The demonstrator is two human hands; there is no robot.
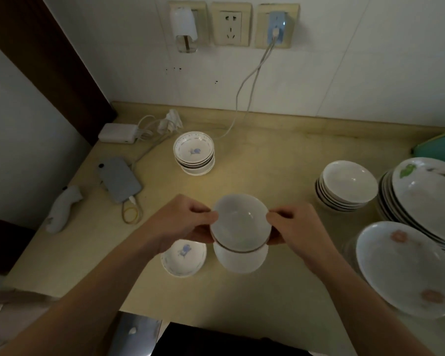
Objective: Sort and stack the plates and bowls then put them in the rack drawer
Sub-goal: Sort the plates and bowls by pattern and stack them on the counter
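Where left hand (188, 222) overlaps it, small dish (184, 258) part-hidden.

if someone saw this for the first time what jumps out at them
First the two hands in the middle: the left hand and right hand pinch opposite rims of a white bowl held just over another white bowl. Next, sorted crockery: a stack of small blue-patterned dishes behind, and stacked bowls and large plates at the right.

A beige countertop (280, 155) carries stacked patterned saucers (193, 153), a lone saucer (183, 258), white bowl stacks (345, 185), large plates (419, 199), a phone (119, 179) and a charger (118, 133).
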